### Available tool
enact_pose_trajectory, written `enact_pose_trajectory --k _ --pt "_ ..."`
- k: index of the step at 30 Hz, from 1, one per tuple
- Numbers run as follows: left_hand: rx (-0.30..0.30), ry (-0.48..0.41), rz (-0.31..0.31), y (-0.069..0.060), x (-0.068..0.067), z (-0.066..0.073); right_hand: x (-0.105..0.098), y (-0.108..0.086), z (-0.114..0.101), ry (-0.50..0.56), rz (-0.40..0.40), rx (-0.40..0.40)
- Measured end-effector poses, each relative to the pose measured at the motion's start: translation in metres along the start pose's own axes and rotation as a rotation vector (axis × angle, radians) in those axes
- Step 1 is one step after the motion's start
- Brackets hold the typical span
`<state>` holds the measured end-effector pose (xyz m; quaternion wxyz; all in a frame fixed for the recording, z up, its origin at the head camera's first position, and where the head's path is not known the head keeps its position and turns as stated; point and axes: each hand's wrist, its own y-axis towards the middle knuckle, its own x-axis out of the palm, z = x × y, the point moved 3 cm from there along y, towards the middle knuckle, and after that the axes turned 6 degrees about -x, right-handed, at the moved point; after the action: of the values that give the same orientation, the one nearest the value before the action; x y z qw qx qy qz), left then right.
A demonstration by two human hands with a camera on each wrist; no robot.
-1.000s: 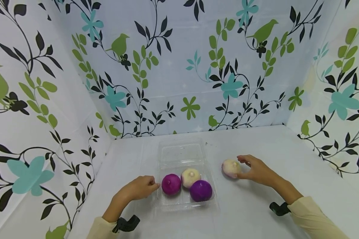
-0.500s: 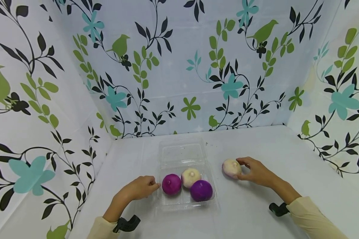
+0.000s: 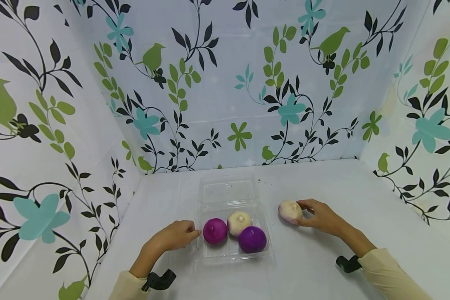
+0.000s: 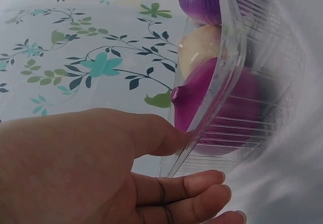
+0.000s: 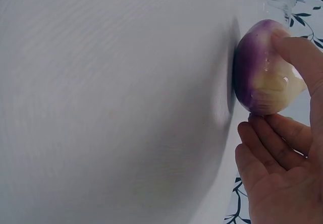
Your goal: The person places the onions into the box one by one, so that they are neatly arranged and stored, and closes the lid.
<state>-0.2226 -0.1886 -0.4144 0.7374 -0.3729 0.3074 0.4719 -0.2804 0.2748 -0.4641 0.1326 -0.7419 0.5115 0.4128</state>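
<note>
A clear plastic hinged box (image 3: pixel 225 259) lies with its lid back on the white table. In it sit a magenta onion (image 3: pixel 215 231), a pale cream bulb (image 3: pixel 238 221) and a purple onion (image 3: pixel 252 239). My left hand (image 3: pixel 177 236) pinches the box's left rim; in the left wrist view the thumb (image 4: pixel 161 135) is at the rim and the fingers (image 4: pixel 192 186) are outside the wall. To the right of the box, my right hand (image 3: pixel 322 216) holds a cream-and-purple turnip (image 3: pixel 289 211) between thumb and fingertips. The turnip's underside is close to the table in the right wrist view.
The transparent lid (image 3: pixel 228 191) spreads toward the back of the white table (image 3: pixel 322 179). Cloth walls (image 3: pixel 217 83) with birds and leaves enclose the back and sides. Small dark specks (image 3: pixel 260 181) lie behind the box's right side.
The right hand's fingers have closed in slightly on the turnip, which stays in place. The left hand and the box have not moved.
</note>
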Motion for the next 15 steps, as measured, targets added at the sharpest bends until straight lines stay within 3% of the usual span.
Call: enact_pose_trajectory --k 15 --pt "-0.014 -0.008 -0.004 -0.0009 0.0011 -0.0017 -0.0037 0.0053 -0.0084 -0.016 0.018 0.005"
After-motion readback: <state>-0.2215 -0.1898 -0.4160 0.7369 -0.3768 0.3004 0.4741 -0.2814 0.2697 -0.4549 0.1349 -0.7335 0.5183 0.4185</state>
